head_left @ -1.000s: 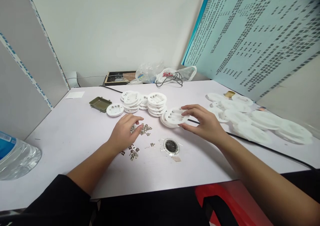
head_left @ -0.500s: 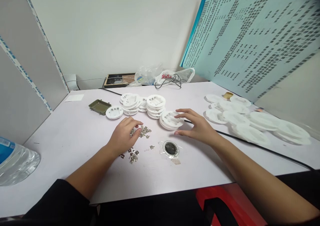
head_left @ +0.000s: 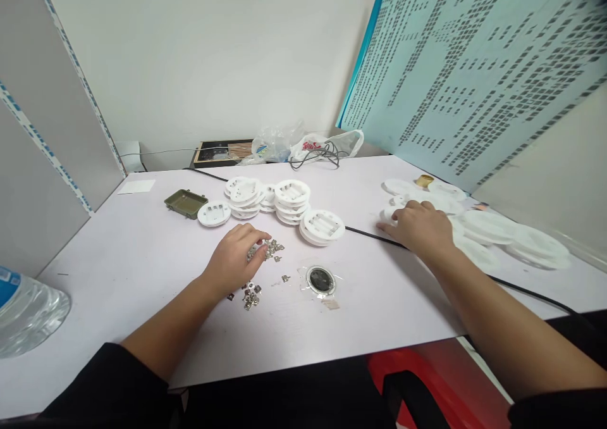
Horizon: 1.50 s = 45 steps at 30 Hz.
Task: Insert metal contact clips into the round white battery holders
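- Two bare hands work over the table, with a black sleeve at the near edge at 7 o'clock.
- At 11 o'clock, the left hand sits low with its fingers curled over a heap of small metal clips; its grip is narrow, but whether it pinches a clip cannot be told.
- Just below that hand lies a second heap of clips, and a lone clip lies apart from both at 12 o'clock.
- A dark round part in clear film lies at 12 o'clock, with a paper tag at its near edge.
- At 1 o'clock, the right hand lies palm down, fingers on a loose white disc; its grip is loose, and whether it holds the disc cannot be told.
- A black cable runs just in front of those fingers.
- Metal contacts show in round white holders, stacked and single, at 11 to 12 o'clock.
- Many more white discs spread out at 1 to 2 o'clock, no metal discernible on them.
- Clips remain loose in both heaps.
- Farther off at 11 o'clock sits an olive-green box lid; plastic bags lie beyond the table's far edge.
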Available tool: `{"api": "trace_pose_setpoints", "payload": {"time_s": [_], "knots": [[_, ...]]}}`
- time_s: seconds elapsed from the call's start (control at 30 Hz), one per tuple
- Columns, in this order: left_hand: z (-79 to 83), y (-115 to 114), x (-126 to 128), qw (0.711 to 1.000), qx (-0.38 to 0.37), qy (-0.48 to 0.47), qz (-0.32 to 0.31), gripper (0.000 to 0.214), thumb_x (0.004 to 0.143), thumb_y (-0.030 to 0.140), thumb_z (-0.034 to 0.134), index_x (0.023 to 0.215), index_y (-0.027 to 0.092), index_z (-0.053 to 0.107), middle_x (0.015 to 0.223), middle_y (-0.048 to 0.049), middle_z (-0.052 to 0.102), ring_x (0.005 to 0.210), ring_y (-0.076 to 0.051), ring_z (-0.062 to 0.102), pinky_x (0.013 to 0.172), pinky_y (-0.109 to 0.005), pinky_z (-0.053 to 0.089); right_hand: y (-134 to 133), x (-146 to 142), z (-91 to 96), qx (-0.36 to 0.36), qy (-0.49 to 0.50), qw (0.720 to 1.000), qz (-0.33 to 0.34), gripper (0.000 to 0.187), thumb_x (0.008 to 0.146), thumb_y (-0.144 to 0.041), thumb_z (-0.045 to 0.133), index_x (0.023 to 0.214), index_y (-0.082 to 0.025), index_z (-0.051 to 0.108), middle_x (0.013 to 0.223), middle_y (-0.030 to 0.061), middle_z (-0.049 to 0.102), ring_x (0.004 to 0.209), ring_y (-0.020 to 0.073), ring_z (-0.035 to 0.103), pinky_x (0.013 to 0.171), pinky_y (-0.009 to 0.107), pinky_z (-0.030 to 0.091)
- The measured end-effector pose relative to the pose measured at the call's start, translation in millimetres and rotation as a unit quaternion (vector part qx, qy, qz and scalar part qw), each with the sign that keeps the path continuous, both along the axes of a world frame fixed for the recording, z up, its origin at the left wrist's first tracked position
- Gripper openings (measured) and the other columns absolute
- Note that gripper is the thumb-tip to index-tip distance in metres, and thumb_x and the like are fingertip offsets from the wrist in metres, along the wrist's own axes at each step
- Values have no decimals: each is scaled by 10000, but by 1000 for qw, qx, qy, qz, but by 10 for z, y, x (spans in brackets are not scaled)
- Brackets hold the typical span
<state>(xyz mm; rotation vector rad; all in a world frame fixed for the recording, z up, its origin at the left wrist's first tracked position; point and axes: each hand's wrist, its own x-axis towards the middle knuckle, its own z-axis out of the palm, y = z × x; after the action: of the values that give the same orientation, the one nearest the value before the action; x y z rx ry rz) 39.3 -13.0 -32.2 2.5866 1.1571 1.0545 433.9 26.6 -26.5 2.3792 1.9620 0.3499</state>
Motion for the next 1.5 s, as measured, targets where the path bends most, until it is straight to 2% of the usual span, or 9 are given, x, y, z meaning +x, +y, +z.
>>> {"api": "trace_pose_setpoints", "payload": {"time_s": [0.43,0.7,0.97,1.03,1.1,1.2,1.3,1.37,1.5], "knots": [[-47,16,-12,997,-48,61,23,246,969,127,514,1084,195,722,966,-63,693,931,-242,606,823,-413,533,84,-122,-189,23,70,996,44,304,900,-331,594,1113,-210,775,1144,102,684,1152,299,610,807,347,503],[-87,32,38,989,-81,119,43,136,949,218,635,989,224,765,961,-60,677,922,-249,584,805,-432,500,64,-127,-236,47,83,995,36,321,902,-412,559,940,-192,790,1059,132,686,1065,318,627,683,367,478],[-175,94,14,991,-61,110,39,179,942,177,633,846,235,772,888,-50,675,861,-237,577,757,-407,477,-81,-282,129,146,155,976,53,227,934,-325,566,930,-178,739,1045,129,668,872,254,632,611,344,420],[-174,94,14,992,-66,96,39,163,925,153,660,812,229,750,871,-41,670,855,-233,576,757,-393,470,-128,-336,276,203,235,944,109,170,923,-256,575,907,-167,718,890,101,658,738,206,603,672,346,462],[-140,79,17,994,-68,78,34,157,914,122,672,800,219,719,867,-32,672,851,-227,567,765,-380,469,-178,-437,409,261,350,885,163,174,931,-324,617,878,-178,694,724,46,627,613,167,556,621,326,456],[-41,41,14,997,-59,47,20,149,931,99,629,839,206,678,870,-32,676,861,-218,567,769,-357,481,-244,-704,557,307,528,747,261,394,880,-597,710,871,-210,640,498,-58,488,427,117,448,456,274,383],[53,17,-8,998,-59,1,32,142,948,102,573,874,201,640,862,-33,684,844,-212,595,750,-348,487,-283,-1054,635,235,690,607,317,443,845,-647,740,959,-256,566,448,-99,506,360,127,505,386,241,425],[82,19,-31,994,-80,-51,48,126,953,120,557,891,204,626,857,-30,701,802,-202,621,719,-342,493,-294,-1283,643,150,740,563,335,476,834,-662,742,1003,-262,545,549,-52,636,413,149,602,371,233,448],[75,54,-62,967,-134,-201,75,72,972,218,574,920,209,623,851,-33,724,774,-190,671,672,-319,525,-286,-1660,515,10,772,531,348,560,822,-779,652,917,-229,599,696,1,664,537,149,655,514,311,588]]}}
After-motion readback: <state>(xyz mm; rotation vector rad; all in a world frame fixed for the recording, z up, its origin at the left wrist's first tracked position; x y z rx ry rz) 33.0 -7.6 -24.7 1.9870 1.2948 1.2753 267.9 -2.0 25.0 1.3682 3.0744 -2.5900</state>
